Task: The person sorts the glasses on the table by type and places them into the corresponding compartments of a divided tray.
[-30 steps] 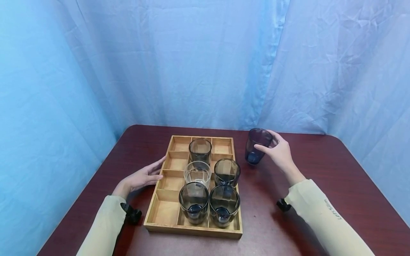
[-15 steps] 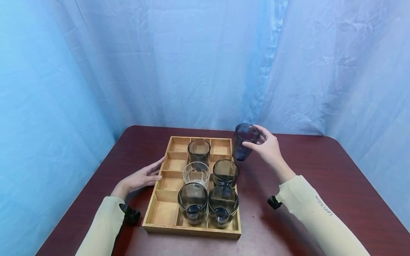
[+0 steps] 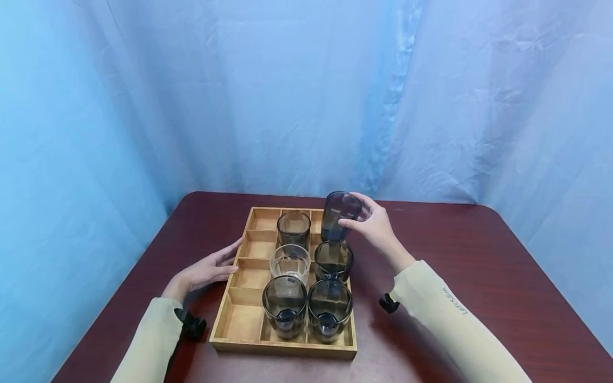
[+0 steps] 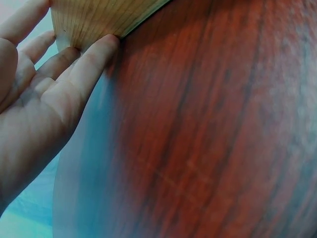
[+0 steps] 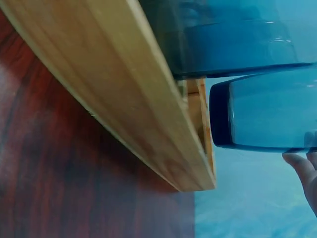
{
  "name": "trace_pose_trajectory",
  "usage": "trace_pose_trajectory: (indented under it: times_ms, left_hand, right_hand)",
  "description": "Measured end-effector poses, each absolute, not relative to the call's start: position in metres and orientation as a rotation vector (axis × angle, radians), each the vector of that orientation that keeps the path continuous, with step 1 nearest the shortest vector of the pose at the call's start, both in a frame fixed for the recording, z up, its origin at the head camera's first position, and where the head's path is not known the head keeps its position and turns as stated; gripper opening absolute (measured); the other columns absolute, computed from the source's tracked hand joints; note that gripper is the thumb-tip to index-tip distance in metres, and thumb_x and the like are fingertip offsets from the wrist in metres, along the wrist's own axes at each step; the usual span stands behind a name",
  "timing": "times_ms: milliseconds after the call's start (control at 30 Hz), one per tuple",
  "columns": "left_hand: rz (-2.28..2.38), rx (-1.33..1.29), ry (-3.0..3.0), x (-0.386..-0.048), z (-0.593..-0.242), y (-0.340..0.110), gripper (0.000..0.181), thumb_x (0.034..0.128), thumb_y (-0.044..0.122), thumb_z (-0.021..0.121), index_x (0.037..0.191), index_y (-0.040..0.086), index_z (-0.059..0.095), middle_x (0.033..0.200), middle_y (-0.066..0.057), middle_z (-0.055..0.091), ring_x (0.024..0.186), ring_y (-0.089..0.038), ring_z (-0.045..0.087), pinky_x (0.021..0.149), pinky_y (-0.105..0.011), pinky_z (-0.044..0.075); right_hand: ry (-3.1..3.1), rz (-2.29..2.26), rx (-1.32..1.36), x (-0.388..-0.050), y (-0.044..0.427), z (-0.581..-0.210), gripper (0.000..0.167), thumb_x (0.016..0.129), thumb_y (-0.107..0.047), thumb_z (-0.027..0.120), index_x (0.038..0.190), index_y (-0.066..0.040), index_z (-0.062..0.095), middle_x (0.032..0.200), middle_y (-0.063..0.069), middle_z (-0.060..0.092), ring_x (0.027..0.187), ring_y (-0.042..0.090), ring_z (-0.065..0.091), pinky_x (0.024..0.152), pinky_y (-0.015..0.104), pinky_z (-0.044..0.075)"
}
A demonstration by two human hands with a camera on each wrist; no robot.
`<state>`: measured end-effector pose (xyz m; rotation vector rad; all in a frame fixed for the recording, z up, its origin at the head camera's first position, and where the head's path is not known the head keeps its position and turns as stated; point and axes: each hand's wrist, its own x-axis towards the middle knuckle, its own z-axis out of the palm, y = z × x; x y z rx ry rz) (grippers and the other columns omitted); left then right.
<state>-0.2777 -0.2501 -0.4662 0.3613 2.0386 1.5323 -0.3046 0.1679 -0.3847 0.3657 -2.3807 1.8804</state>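
My right hand [image 3: 375,226] grips a dark tinted glass tumbler [image 3: 339,218] between thumb and fingers, over the far right of a wooden compartment tray [image 3: 282,347]. In the right wrist view the base of this tumbler [image 5: 272,111] is above the tray's rim [image 5: 163,94], beside another glass [image 5: 233,44]. Fingers extended, my left hand [image 3: 208,271] touches the tray's left side; the left wrist view shows its fingertips [image 4: 110,43] against the outer wall [image 4: 99,22]. Inside the tray stand a clear glass [image 3: 290,260] and several dark ones, among them a far one [image 3: 293,229].
Two dark glasses, a left one [image 3: 284,306] and a right one [image 3: 330,311], occupy the tray's near row. Another dark glass [image 3: 333,260] is just in front of the held one. The dark red table [image 3: 455,266] ends at light blue curtains [image 3: 297,106].
My right hand has carried the dark tumbler leftward, from above the table right of the tray to over its far right compartments. My left hand has stayed against the tray.
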Motion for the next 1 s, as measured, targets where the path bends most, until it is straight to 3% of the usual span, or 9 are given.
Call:
trace_pose_trajectory:
  times_ms: [133,233,700,833,1000]
  left_hand:
    - [1.537,0.381,2.027,-0.278,-0.467,-0.251,0.082,0.0989,0.018,0.056,0.156,0.036,0.000,0.164,-0.016,-0.003,0.149,-0.041,0.012,0.111,-0.050,0.038]
    - [1.554,0.378,2.026,-0.279,-0.467,-0.252,0.081,0.0988,0.018,0.056,0.156,0.036,0.001,0.164,-0.016,-0.002,0.149,-0.041,0.012,0.110,-0.049,0.039]
    - [1.555,0.379,2.019,-0.282,-0.469,-0.253,0.082,0.0988,0.018,0.056,0.156,0.037,0.001,0.164,-0.015,-0.004,0.149,-0.041,0.012,0.110,-0.048,0.039]
    - [1.551,0.382,2.026,-0.281,-0.469,-0.254,0.082,0.0984,0.019,0.057,0.156,0.037,0.001,0.164,-0.015,-0.004,0.149,-0.042,0.012,0.110,-0.048,0.039]
    - [1.538,0.378,2.045,-0.280,-0.468,-0.255,0.082,0.0983,0.019,0.057,0.156,0.035,0.001,0.164,-0.015,-0.003,0.149,-0.041,0.011,0.110,-0.048,0.039]
  right_hand:
    - [-2.453,1.810,0.394,-0.307,0.163,-0.396,0.077,0.078,-0.023,0.082,0.144,-0.016,0.046,0.145,0.009,0.050,0.130,0.032,0.052,0.100,0.043,0.050]
    - [-2.481,1.790,0.422,-0.310,0.161,-0.404,0.076,0.078,-0.026,0.082,0.144,-0.016,0.046,0.146,0.008,0.049,0.133,0.032,0.049,0.102,0.051,0.046]
    - [-2.486,1.704,0.584,-0.315,0.156,-0.429,0.067,0.077,-0.013,0.082,0.137,-0.016,0.053,0.135,0.010,0.059,0.123,0.028,0.059,0.091,0.039,0.054]
    - [-2.485,1.734,0.597,-0.313,0.154,-0.430,0.067,0.079,-0.010,0.080,0.139,-0.016,0.050,0.137,0.010,0.056,0.127,0.028,0.055,0.097,0.046,0.050]
    - [-2.534,1.752,0.665,-0.309,0.154,-0.429,0.074,0.084,-0.009,0.075,0.147,-0.010,0.036,0.146,0.016,0.045,0.138,0.034,0.043,0.106,0.054,0.041]
